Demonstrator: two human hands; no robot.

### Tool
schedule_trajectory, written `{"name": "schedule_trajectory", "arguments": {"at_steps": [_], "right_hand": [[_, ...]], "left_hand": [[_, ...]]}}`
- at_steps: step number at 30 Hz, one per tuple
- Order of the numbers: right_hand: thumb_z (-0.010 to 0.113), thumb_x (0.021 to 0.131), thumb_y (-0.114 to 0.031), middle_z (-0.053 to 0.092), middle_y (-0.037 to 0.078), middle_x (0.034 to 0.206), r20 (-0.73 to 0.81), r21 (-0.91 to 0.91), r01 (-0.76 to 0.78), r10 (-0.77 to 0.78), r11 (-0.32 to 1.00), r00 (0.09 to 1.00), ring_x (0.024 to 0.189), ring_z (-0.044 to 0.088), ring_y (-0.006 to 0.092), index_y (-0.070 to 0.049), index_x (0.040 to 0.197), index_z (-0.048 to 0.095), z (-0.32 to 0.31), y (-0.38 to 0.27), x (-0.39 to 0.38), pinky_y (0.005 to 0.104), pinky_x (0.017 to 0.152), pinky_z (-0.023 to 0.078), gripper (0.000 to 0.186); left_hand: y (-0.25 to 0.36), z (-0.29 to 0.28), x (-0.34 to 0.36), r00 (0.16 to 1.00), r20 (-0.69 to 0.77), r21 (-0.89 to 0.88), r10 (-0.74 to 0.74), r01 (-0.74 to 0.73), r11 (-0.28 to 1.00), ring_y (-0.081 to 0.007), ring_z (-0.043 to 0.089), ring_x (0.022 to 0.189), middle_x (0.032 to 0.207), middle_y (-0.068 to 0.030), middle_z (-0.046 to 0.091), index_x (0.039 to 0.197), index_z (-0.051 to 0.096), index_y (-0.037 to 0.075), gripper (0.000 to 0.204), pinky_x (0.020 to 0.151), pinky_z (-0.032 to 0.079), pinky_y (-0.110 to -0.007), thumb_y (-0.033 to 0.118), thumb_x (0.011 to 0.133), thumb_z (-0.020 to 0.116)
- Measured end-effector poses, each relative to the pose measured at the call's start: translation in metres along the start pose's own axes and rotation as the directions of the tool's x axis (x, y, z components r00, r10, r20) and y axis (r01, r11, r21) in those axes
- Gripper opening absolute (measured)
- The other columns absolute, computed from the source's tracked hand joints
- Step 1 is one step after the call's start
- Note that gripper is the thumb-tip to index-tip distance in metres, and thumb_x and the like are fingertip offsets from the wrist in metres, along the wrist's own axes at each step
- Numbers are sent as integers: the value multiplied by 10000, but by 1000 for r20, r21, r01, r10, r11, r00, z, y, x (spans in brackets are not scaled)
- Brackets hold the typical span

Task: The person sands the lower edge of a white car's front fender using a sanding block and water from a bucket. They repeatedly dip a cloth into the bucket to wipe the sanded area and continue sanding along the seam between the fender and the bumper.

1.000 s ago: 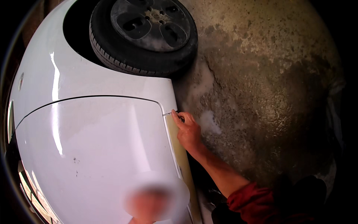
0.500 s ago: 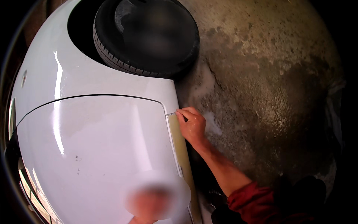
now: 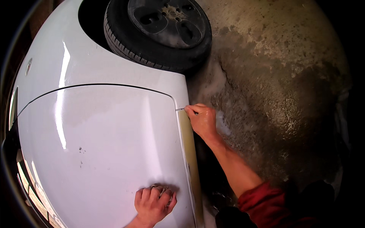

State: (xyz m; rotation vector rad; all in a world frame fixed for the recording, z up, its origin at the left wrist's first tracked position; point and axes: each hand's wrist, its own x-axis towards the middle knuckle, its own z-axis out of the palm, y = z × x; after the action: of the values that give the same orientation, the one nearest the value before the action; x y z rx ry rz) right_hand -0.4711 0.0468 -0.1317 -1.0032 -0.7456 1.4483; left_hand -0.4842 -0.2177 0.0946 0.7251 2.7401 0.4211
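Note:
Against the lower part of a white car door [image 3: 106, 152], my left hand [image 3: 153, 205] rests with curled fingers. Closed in it is a crumpled greyish wad [image 3: 161, 186], mostly covered by the fingers. My right hand [image 3: 202, 118] is pinched at the car's lower edge, where the fender [image 3: 152, 78] meets the yellowish sill strip [image 3: 189, 152]. Thumb and fingertips press together at that seam. Whether something small sits between them cannot be made out. Small dark marks [image 3: 81, 151] show on the door, left of my hands.
A black tyre [image 3: 129, 53] with a dark wheel cover [image 3: 167, 22] stands in the wheel arch beyond my hands. To the right lies a stained, partly wet concrete floor [image 3: 273, 87]. A small round emblem or lamp [image 3: 29, 66] sits on the fender.
The car has shifted slightly right and up in view. My right hand stays pinched at the same seam. My left hand, blurred before, now shows plainly at the lower door.

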Motion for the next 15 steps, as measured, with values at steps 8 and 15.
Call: {"name": "schedule_trajectory", "arguments": {"at_steps": [8,15], "right_hand": [[763,912,-116,766,166,870,18,14,-84,83,996,996,764,744,287,-7,962,795,-3,-5,12,354,699,556,125],[782,894,-141,779,177,885,28,-88,-69,71,994,997,789,769,281,-10,969,800,-2,-5,10,363,716,575,152]], "left_hand": [[0,-9,5,853,103,515,512,-486,706,-190,561,792,931,23,632,863,701,203,202,688,415,-357,303,763,845],[35,-18,11,402,469,748,786,-654,-112,-194,557,787,925,26,634,862,704,204,199,687,414,-357,299,759,846]]}}
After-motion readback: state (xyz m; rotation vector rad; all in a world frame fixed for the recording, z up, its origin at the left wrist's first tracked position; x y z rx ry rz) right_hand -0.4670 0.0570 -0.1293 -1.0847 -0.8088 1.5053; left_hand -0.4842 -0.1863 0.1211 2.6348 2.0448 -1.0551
